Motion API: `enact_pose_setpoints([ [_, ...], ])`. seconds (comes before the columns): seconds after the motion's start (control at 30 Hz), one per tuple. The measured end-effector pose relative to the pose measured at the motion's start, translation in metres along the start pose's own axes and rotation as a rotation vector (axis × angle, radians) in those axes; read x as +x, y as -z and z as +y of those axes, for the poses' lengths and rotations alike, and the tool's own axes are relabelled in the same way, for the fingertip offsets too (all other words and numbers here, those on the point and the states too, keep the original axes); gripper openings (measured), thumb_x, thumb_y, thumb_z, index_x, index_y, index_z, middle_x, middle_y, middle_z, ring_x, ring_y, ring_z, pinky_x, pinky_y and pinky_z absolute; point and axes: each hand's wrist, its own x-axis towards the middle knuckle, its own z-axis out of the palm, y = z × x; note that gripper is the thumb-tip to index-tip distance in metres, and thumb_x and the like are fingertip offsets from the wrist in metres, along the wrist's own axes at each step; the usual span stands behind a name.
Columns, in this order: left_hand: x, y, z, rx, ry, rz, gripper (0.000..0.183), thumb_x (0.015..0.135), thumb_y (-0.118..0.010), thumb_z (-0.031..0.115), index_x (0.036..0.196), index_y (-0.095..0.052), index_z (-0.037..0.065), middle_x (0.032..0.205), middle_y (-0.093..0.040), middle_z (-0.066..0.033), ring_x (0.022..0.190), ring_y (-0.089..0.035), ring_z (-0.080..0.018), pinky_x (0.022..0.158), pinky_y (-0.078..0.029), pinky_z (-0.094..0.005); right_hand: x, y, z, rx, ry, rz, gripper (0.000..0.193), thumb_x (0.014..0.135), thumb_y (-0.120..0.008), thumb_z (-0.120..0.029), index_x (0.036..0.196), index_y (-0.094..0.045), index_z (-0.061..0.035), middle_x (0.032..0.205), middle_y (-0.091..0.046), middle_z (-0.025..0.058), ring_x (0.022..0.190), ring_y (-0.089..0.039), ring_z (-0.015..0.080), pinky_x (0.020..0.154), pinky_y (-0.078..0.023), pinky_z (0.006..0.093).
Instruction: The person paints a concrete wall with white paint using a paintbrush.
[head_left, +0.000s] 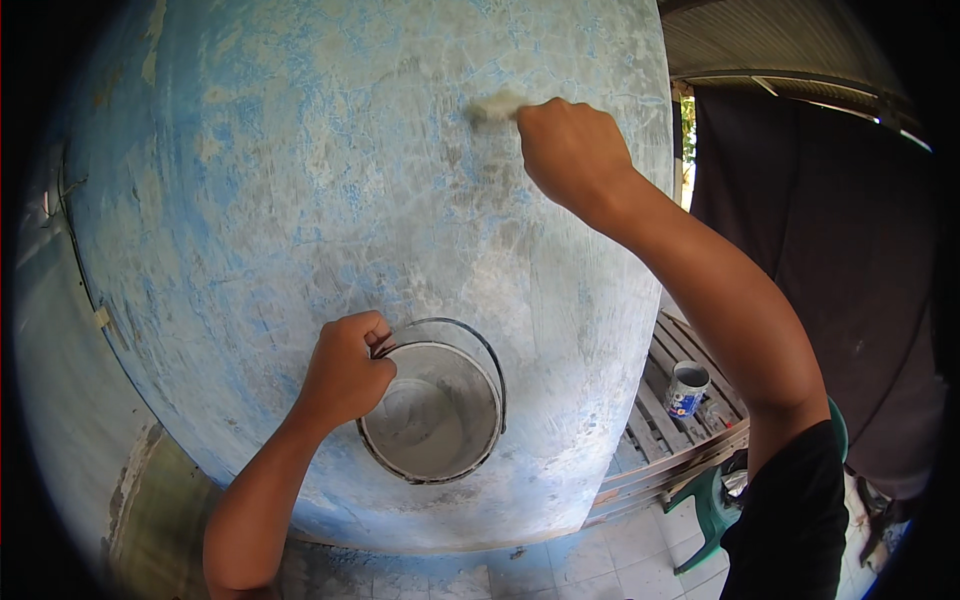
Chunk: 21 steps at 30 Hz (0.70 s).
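My left hand is closed on the rim of a bucket, near where its thin dark handle joins. Pale grey, paint-like liquid lies inside, and the bucket hangs in front of the wall, mouth toward me. Higher up and to the right, my right hand makes a fist around a paintbrush. Motion blurs the brush, its handle is hidden in my fist, and its bristles point left against the wall. That wall is worn blue with cracks and grey-white patches.
Right of the wall, an open tin can stands on a slatted wooden bench. A green plastic chair is below it on the tiled floor. A dark curtain hangs at the far right. Thin cable runs along the wall's left edge.
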Motion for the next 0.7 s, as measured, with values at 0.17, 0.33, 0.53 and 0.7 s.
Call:
enact_pose_setpoints([
  [0.17,-0.001,-0.001,-0.006,-0.021,-0.006,-0.001,0.021,0.067,-0.071,-0.008,0.075,-0.053,-0.002,0.074,-0.061,-0.0109,0.069,-0.059,-0.0169,0.065,-0.048,-0.0342,-0.046,-0.068,-0.012,-0.121,0.045,0.035,0.017,0.091,-0.060,-0.006,0.098,-0.073,0.0014,0.090,-0.074,0.0149,0.080,-0.075,0.0276,0.061,-0.060,0.0397],
  [0.33,0.001,-0.003,-0.009,-0.021,-0.031,0.027,0.023,0.066,-0.071,-0.008,0.075,-0.051,-0.001,0.073,-0.059,-0.0093,0.068,-0.057,-0.0164,0.063,-0.047,-0.0340,-0.094,-0.073,-0.029,-0.106,0.206,-0.319,0.016,0.091,-0.060,-0.003,0.096,-0.074,0.0002,0.090,-0.074,0.0158,0.081,-0.075,0.0282,0.067,-0.061,0.0391],
  [0.53,-0.005,-0.006,-0.006,-0.054,-0.025,0.035,0.022,0.067,-0.071,-0.009,0.074,-0.051,-0.001,0.072,-0.059,-0.0094,0.068,-0.057,-0.0158,0.062,-0.046,-0.0337,-0.093,-0.038,-0.030,0.005,0.239,-0.549,0.015,0.088,-0.060,-0.004,0.090,-0.075,-0.0009,0.092,-0.074,0.0192,0.085,-0.076,0.0332,0.072,-0.061,0.0417],
  [0.7,-0.001,-0.007,-0.006,-0.055,-0.029,0.026,0.022,0.066,-0.070,-0.009,0.074,-0.051,-0.001,0.072,-0.058,-0.0093,0.068,-0.057,-0.0159,0.063,-0.047,-0.0337,-0.057,-0.019,-0.012,-0.035,0.113,-0.053,0.017,0.089,-0.058,-0.005,0.093,-0.074,-0.0010,0.087,-0.074,0.0183,0.082,-0.075,0.0324,0.069,-0.060,0.0424],
])
